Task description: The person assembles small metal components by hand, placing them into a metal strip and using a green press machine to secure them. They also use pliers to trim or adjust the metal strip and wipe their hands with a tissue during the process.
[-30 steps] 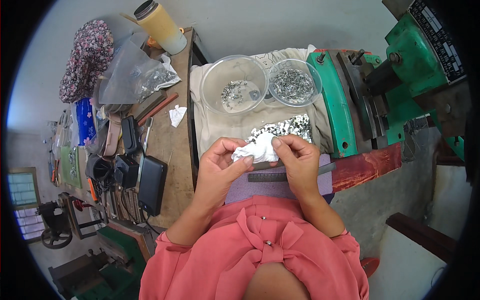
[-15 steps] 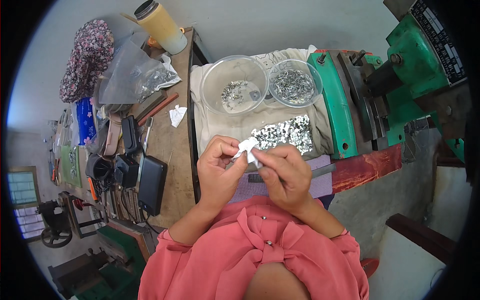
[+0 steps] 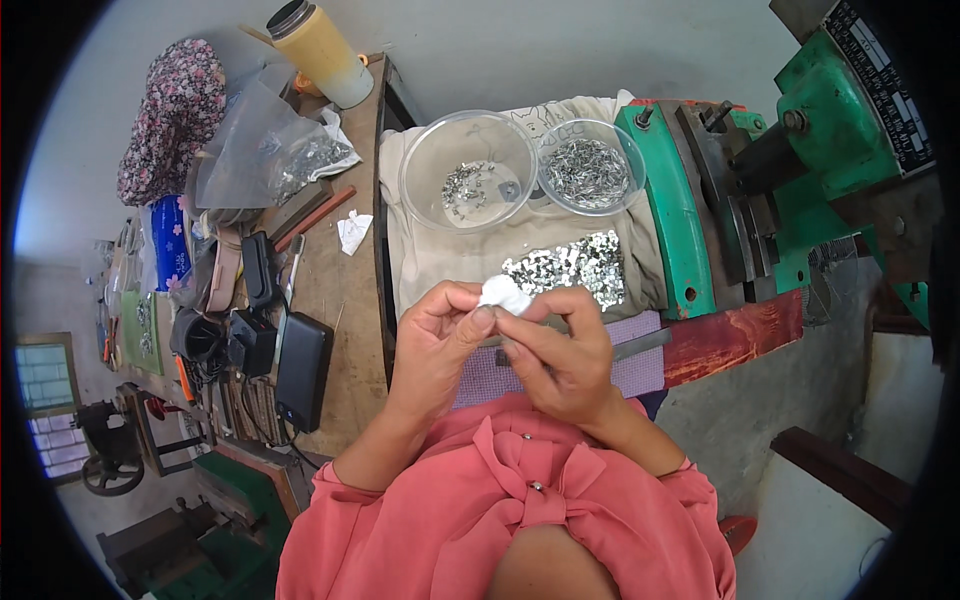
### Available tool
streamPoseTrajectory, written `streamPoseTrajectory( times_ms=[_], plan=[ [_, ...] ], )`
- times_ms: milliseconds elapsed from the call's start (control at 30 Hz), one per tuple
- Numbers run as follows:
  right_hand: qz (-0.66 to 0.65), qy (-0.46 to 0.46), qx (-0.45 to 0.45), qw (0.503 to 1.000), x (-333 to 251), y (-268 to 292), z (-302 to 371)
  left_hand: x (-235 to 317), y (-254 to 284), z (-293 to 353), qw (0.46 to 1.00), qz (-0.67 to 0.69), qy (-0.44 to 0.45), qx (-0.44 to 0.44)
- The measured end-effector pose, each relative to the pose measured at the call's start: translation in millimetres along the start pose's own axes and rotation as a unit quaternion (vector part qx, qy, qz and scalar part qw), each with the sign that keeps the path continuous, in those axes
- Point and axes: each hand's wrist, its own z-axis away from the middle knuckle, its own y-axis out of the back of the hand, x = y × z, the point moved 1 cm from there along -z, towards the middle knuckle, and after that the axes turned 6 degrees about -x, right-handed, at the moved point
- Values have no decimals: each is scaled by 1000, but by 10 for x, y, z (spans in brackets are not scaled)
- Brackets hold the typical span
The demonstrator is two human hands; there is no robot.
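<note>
A crumpled white tissue [image 3: 505, 294] is pinched between the fingertips of my two hands, in front of my chest. My left hand [image 3: 437, 335] grips its left side and my right hand [image 3: 562, 350] its right side; whether anything is wrapped inside is hidden. Just beyond my fingers, a pile of small shiny metal pieces [image 3: 575, 266] lies on a beige cloth [image 3: 425, 255]. Behind it stand two clear plastic tubs. The larger tub [image 3: 415, 165] has a few small metal parts at its bottom; the smaller tub [image 3: 636, 165] is filled with thin metal parts.
A green machine press [image 3: 815, 130] stands at the right, its green base [image 3: 675, 215] beside the cloth. On the wooden bench [image 3: 355, 390] at left are a yellow bottle [image 3: 330, 60], a black power bank [image 3: 303, 370], a toothbrush [image 3: 296, 265] and a white paper scrap [image 3: 354, 231].
The tissue has gone from loose, with flaring corners, to a rounder, more compact wad. My fingers have shifted slightly around it, and both hands remain in nearly the same place.
</note>
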Motion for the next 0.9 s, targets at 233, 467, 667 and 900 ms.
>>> streamPoseTrajectory(
  times_ms=[233, 467, 667, 900],
  plan=[
    [-148, -66, 80, 983, 11, 2, 70, 19, -89, 0, 999, 4, -31, -6],
    [-258, -236, 118, 929, -18, -35, -2, 73, -180, 2, 999, -27, 14, 27],
    [-69, -148, 24, 986, 19, 92, -1, 95, -98, -7, 977, -207, -45, -10],
    [-351, -317, -25, 881, 25, 150, 39, 157, -120, 1, 992, -123, -35, -5]
  ],
)
